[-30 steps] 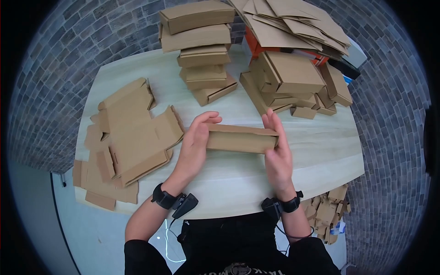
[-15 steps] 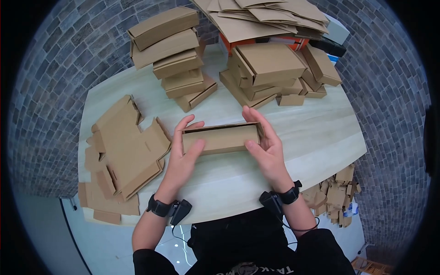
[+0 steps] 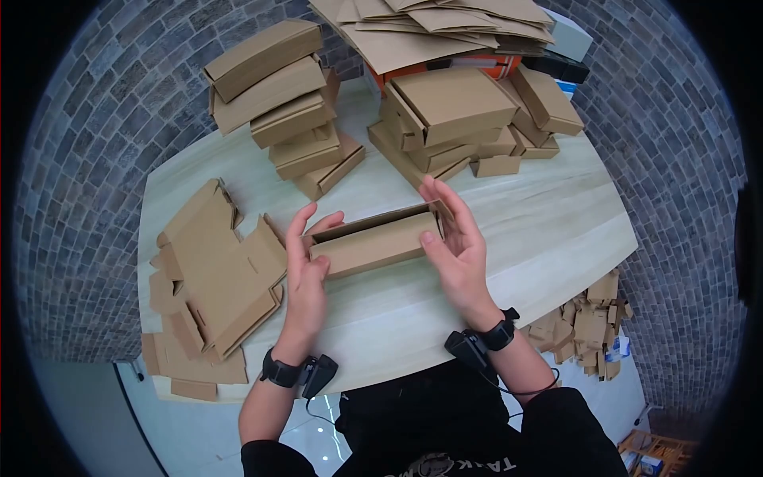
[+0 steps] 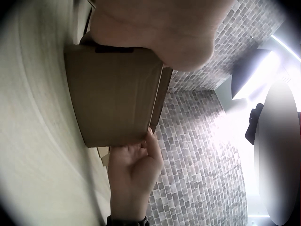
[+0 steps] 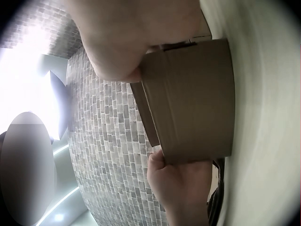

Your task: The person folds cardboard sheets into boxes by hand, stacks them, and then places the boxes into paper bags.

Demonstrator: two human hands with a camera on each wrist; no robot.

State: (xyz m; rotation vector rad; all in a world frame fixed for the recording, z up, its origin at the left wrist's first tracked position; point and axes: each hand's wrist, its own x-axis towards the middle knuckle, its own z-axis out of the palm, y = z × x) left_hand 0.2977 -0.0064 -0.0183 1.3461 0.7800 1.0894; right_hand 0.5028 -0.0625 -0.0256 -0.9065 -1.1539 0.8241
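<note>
Left hand (image 3: 306, 278) slid its thumb outward since half a second ago, now clamped on the left end of the box (image 3: 373, 245), which sits above the table (image 3: 548, 215); can't tell if touching. Right hand (image 3: 461, 258) grips the right end, thumb in front. I'd keep ends square, squeeze evenly, spare the corners.

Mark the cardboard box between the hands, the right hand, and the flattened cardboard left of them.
Cardboard box (image 4: 115, 96): left wrist view, middle of its broad panel.
Right hand (image 3: 461, 256): head view, middle of the hand.
Flattened cardboard (image 3: 221, 256): head view, top sheet's broad panel.
</note>
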